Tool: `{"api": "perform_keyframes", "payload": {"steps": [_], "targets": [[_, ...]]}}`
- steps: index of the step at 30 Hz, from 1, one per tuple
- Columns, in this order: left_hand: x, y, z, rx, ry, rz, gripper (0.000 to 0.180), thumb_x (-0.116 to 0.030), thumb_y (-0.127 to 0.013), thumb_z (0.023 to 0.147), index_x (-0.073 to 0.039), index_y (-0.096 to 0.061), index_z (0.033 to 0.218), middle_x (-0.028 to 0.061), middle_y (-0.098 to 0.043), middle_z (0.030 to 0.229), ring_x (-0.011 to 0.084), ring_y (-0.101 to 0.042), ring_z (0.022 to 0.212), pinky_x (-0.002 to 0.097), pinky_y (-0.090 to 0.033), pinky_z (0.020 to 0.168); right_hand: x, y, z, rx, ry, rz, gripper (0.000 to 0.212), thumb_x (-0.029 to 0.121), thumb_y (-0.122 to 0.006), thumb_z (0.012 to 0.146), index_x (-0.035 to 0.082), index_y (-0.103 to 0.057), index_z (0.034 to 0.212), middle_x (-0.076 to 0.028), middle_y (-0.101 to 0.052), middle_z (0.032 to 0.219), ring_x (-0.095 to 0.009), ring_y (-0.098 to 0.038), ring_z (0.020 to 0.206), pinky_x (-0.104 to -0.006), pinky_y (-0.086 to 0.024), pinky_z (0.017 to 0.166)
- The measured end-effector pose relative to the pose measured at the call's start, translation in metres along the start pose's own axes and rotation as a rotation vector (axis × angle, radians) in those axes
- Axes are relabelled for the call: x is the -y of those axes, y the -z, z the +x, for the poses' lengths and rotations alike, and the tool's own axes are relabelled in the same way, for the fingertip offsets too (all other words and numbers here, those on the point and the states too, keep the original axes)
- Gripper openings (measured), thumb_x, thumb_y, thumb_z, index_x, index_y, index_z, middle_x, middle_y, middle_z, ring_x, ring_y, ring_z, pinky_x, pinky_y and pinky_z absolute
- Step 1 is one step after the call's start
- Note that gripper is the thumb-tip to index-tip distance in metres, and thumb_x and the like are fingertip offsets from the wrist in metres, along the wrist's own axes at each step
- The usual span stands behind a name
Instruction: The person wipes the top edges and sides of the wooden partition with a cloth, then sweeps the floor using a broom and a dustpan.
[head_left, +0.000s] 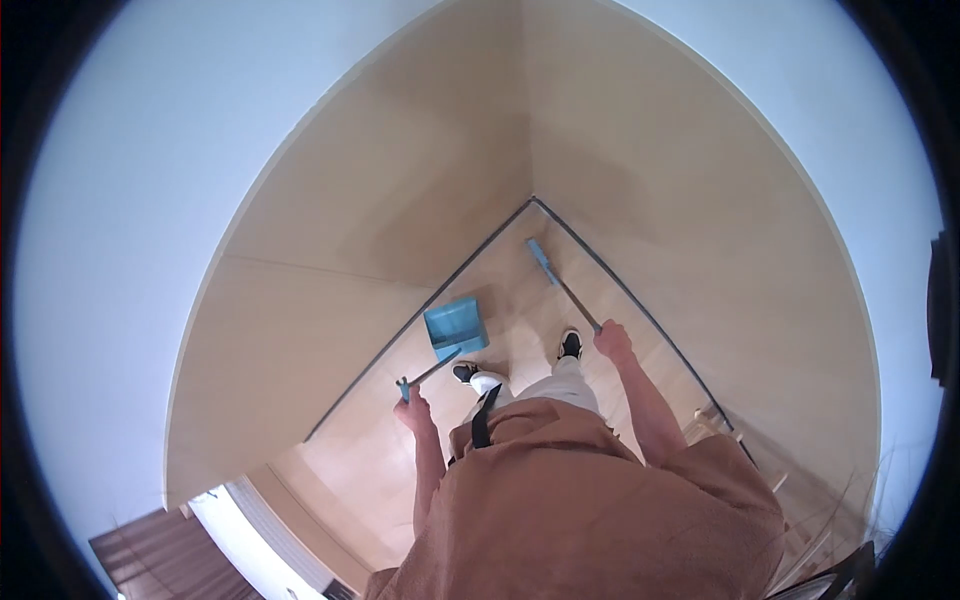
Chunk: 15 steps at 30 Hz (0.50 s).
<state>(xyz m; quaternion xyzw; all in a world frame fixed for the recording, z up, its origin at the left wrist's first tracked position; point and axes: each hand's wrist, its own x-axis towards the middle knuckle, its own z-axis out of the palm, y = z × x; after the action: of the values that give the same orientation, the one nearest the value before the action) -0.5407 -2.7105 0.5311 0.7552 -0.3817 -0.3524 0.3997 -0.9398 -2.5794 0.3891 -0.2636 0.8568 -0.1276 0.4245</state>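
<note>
My left hand [412,410] is closed round the upper end of a long-handled dustpan. The blue pan of this dustpan [456,325] rests on the floor by the left wall, in front of my left shoe. On the other side, my right hand [613,342] grips the handle of a broom. The broom's light blue head [541,260] reaches ahead toward the corner where the two walls meet and appears to touch the floor. Any dirt on the floor or in the pan is too small to make out.
Beige wall panels [420,150] with a dark baseboard [640,296] meet in a corner ahead. My black shoes [570,344] stand on the pale wooden floor [515,310]. Light wooden furniture legs [800,550] are at the lower right. A white slatted unit [255,520] stands lower left.
</note>
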Motion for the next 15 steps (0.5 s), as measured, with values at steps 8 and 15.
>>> {"api": "perform_keyframes", "payload": {"steps": [8, 15], "targets": [[-0.027, -0.017, -0.050, -0.014, 0.016, -0.018, 0.029, -0.019, -0.066, 0.078, -0.009, -0.047, 0.058, -0.0018, -0.045, 0.050, 0.0069, -0.041, 0.040, 0.0240, -0.030, 0.037, 0.006, -0.017, -0.018, 0.114, 0.243, -0.170, 0.027, 0.017, -0.055, 0.080, 0.000, -0.061, 0.100, -0.024, -0.066, 0.098, -0.036, -0.065, 0.093, -0.0461, -0.052, 0.081], [-0.018, -0.004, -0.003, -0.169, 0.110, -0.178, 0.032, -0.020, -0.068, 0.075, -0.009, -0.046, 0.056, -0.0011, -0.043, 0.048, 0.0078, -0.039, 0.037, 0.0248, -0.028, 0.034, 0.030, -0.017, -0.004, 0.083, 0.228, -0.173, 0.028, 0.024, -0.056, 0.081, -0.001, -0.063, 0.092, -0.025, -0.066, 0.093, -0.041, -0.064, 0.091, -0.0495, -0.051, 0.081]]}}
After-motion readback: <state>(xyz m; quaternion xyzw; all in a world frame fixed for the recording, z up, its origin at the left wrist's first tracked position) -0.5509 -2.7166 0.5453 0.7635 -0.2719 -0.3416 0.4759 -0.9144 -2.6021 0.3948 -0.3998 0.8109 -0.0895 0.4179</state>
